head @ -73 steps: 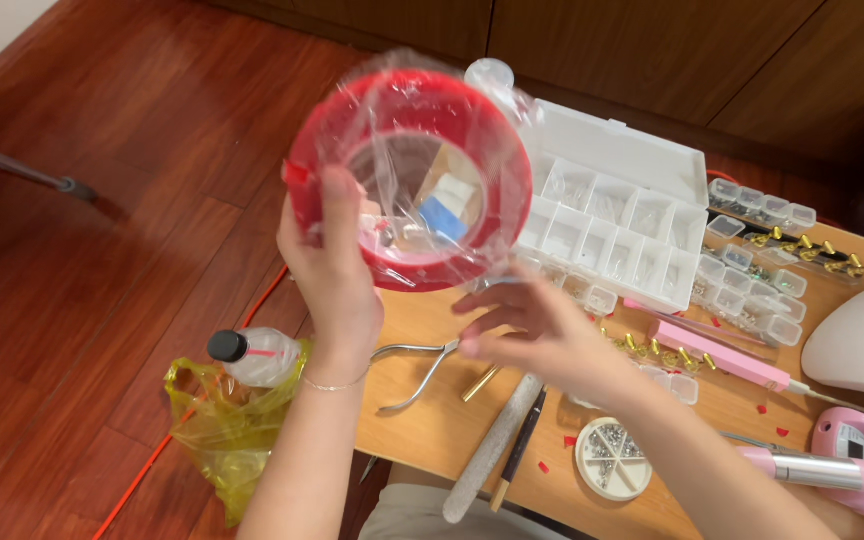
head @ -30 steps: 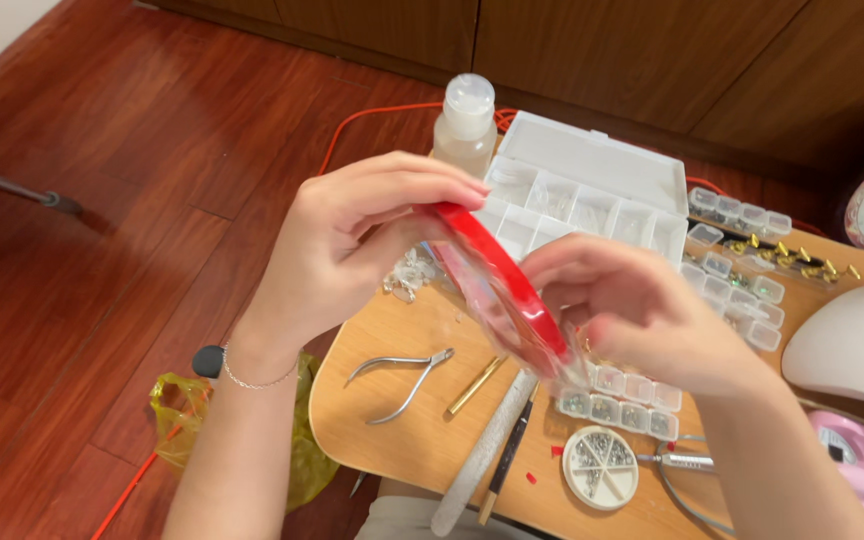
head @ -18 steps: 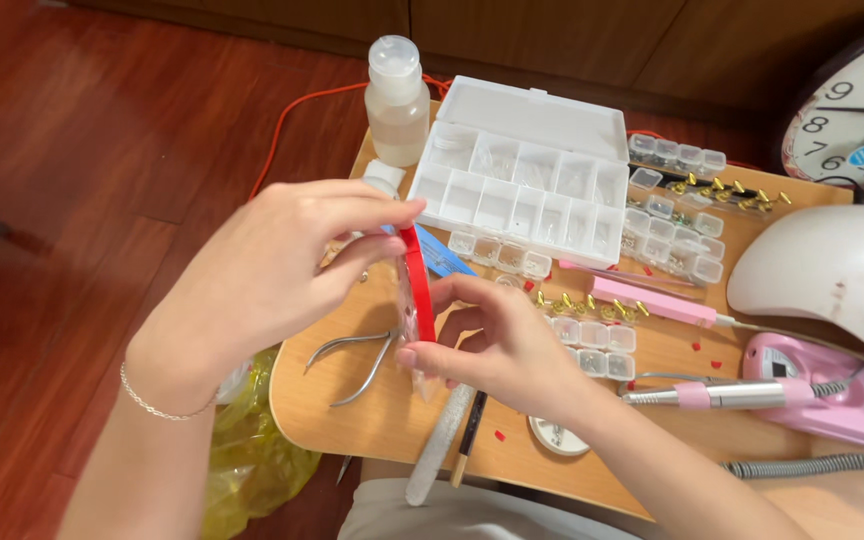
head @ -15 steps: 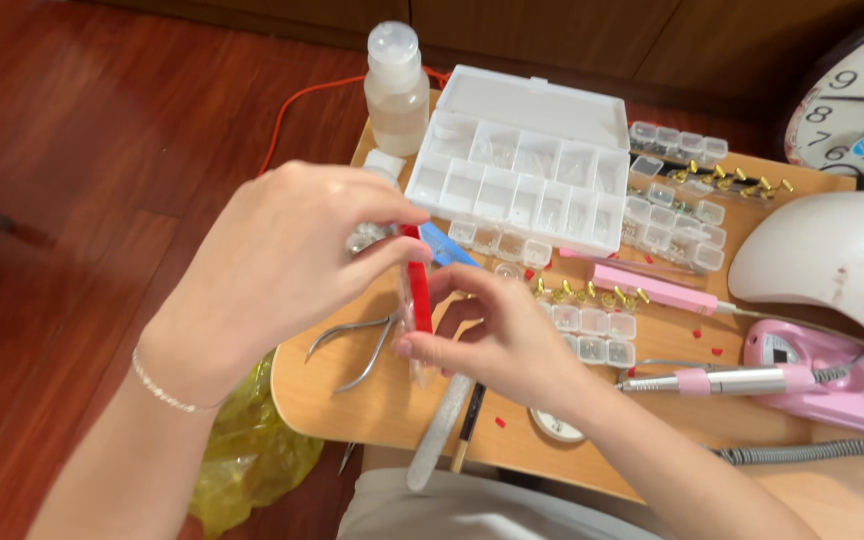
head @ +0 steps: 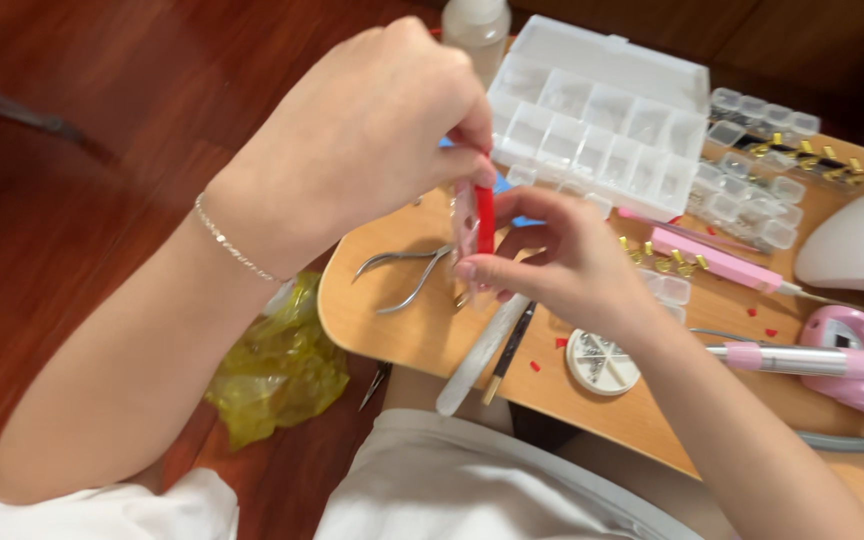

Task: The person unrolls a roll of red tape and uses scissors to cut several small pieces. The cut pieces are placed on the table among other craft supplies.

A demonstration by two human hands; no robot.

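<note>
Both hands are pinched on a thin red-rimmed lid (head: 484, 218) held edge-on over the near left part of the wooden table (head: 402, 325). The left hand (head: 362, 130) grips its top edge with closed fingertips, and the right hand (head: 552, 262) holds the bottom from below, fingers curled around it. Right under it lie metal nippers (head: 407, 272) and a white nail file (head: 480, 352). Further back there's a clear compartment box (head: 602, 115), with a pink drill (head: 842, 362) off to the right and a yellow bag (head: 277, 365) on the floor.
</note>
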